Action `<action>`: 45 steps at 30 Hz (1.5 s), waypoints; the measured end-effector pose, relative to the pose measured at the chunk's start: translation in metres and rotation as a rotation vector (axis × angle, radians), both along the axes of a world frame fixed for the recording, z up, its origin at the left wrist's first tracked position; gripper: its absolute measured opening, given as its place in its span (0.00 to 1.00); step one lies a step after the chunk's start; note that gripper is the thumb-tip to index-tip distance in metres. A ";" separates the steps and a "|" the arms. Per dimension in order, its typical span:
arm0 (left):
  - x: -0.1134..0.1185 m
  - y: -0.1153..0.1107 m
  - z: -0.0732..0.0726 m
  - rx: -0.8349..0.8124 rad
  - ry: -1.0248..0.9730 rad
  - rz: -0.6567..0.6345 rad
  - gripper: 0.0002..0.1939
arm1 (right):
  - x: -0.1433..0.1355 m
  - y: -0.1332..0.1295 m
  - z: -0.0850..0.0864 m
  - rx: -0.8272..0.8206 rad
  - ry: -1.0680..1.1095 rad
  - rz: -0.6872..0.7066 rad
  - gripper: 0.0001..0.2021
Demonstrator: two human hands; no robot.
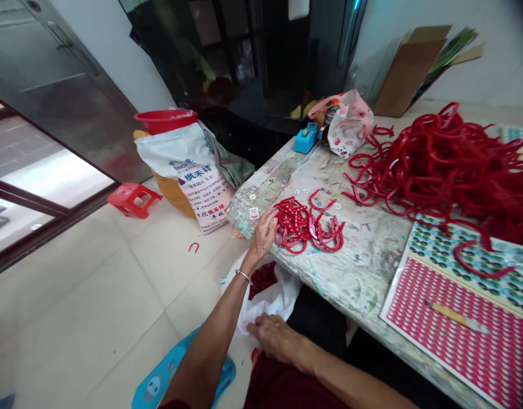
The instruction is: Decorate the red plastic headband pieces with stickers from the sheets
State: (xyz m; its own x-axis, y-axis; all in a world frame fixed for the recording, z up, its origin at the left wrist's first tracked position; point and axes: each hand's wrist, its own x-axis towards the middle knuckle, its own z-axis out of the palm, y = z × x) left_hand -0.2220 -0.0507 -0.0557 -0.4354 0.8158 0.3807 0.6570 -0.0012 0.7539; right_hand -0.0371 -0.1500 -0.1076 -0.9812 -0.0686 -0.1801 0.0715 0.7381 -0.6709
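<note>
My left hand [264, 234] is at the table's corner edge, its fingers stretched out against the side of a small pile of red curved bands [292, 222]. It grips none of them that I can see. Below the edge hangs a white plastic bag [261, 309], its mouth spread and dark red pieces [262, 279] showing inside. My right hand [273, 336] has its fingers closed on the near rim of this bag. A few more U-shaped red bands [328, 234] lie just right of the pile.
A large heap of red bands [440, 165] covers the table's [359, 261] far right. Sticker sheets [461, 335] with a yellow-handled knife [455, 316] lie in front. A blue tape dispenser [305, 139] sits at the back. A red stool [136, 199] and a printed sack [197, 176] stand left.
</note>
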 end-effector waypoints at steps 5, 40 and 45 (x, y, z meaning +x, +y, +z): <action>0.004 0.006 -0.003 -0.015 0.030 0.018 0.19 | 0.013 0.013 -0.007 0.035 0.005 -0.036 0.19; 0.026 -0.106 -0.082 -0.850 0.064 0.637 0.17 | -0.038 0.158 0.068 0.546 0.223 -0.876 0.33; -0.022 -0.120 -0.070 -0.809 -0.048 0.625 0.11 | -0.035 0.127 0.063 0.566 0.275 -0.777 0.32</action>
